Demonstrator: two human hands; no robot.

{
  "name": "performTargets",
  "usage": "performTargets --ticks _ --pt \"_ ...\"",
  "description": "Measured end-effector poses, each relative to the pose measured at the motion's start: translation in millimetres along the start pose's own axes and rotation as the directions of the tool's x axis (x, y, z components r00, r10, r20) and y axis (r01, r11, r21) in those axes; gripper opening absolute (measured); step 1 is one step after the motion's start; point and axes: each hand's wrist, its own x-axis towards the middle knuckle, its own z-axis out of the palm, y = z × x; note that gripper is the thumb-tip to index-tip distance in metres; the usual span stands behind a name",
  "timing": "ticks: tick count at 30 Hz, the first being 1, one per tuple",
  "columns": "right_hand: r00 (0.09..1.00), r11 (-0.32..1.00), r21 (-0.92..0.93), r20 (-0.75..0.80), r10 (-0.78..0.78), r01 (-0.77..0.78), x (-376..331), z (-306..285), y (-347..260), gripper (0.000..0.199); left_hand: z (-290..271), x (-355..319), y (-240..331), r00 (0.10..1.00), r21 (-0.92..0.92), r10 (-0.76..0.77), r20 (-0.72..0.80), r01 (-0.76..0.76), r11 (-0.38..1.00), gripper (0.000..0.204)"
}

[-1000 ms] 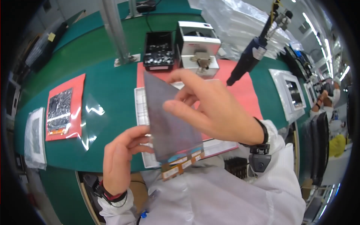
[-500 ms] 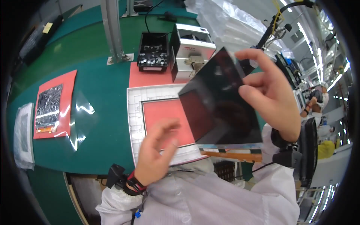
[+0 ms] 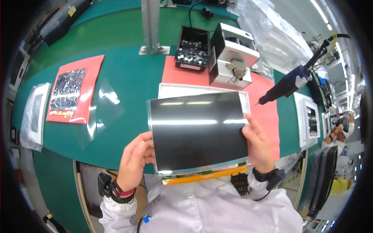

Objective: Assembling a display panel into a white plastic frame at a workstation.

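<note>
A dark, glossy LCD panel is held up by its two side edges, with an orange flex strip along its near edge. My left hand grips the left edge, fingers partly behind it. On the opposite edge, my right hand has its thumb and fingers closed on the panel. Beneath lies a white frame, mostly hidden by the panel; its far rim shows. The frame rests on a pink foam sheet.
A black bin of small parts stands behind, next to a silver-and-black boxy machine. An electric screwdriver hangs at right. Another panel lies on pink foam at left, near a plastic-wrapped piece. White frames sit at right.
The panel has turned from a steep tilt to nearly square above the frame. My left hand, earlier free, now holds its left edge. My right hand has come lower. The view has shifted.
</note>
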Motion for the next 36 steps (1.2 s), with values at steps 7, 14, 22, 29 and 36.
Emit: performTargets --ticks 7,14,22,29,36 --pt "0.985 0.995 0.087 -0.164 0.058 -0.044 -12 -22 13 0.038 -8 21 -16 0.895 0.868 0.439 -0.076 -0.157 0.47 0.034" --pt "0.976 0.997 0.053 -0.205 0.07 -0.06 -10 -39 13 0.038 -18 30 -37 0.87 0.95 0.491 0.042 -0.186 0.25 0.041" --pt "0.981 0.999 0.017 -0.19 0.031 -0.028 1 -33 13 0.039 -18 30 -42 0.837 0.96 0.544 0.061 -0.199 0.198 0.04" --pt "0.979 1.0 0.007 -0.201 0.028 -0.027 7 -31 16 0.039 -18 31 -44 0.83 0.959 0.554 0.07 -0.208 0.19 0.04" --pt "0.982 0.999 0.005 -0.186 0.035 -0.035 8 -36 23 0.038 -19 30 -44 0.828 0.959 0.556 0.076 -0.213 0.187 0.04"
